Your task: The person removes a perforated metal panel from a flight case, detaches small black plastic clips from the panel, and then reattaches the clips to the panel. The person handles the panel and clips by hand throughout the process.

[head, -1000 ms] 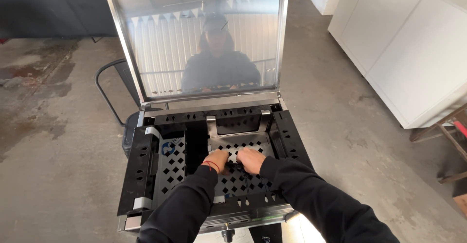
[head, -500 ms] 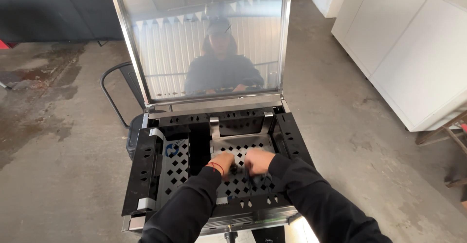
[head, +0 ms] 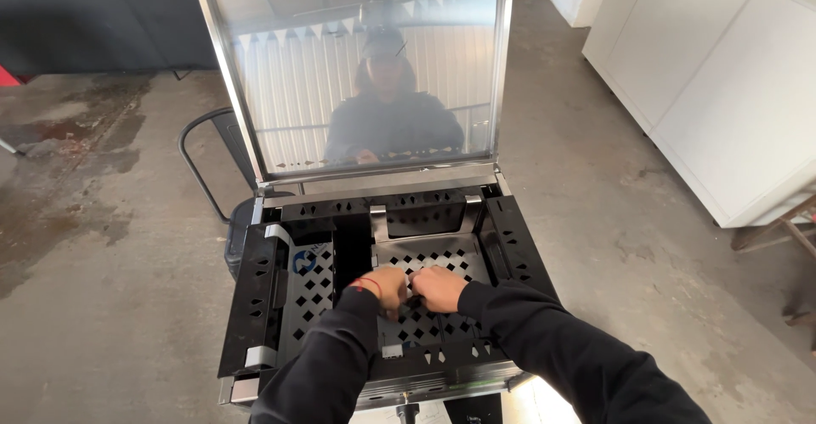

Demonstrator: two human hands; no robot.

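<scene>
I'm looking down into an open metal case [head: 255,305], its mirrored lid [head: 365,76] standing upright at the far side and showing a reflection of a person in dark clothing. Both my hands are down in the middle of it, on the perforated steel tray [head: 433,262] with the diamond-shaped cut-outs.

My left hand [head: 382,286], with a red band at the wrist, and my right hand [head: 439,288] sit knuckle to knuckle, touching or very nearly so, near the centre of the tray and a little toward its near edge. Each grip is curled closed, fingers tucked down against the tray surface. Whether they pinch a small part or hook into the perforations I cannot tell; the fingertips are hidden under the knuckles.

The tray lies directly under both hands, so neither is nearer. Its long axis runs near to far, from my hands toward the two upright steel brackets [head: 380,220] at its far end. Left of it lies a second perforated panel [head: 308,292], and black slotted side walls [head: 517,245] flank the whole. A dark metal chair [head: 212,161] stands on the concrete floor [head: 102,245] beyond the left side, and white cabinets [head: 705,76] stand far right.
</scene>
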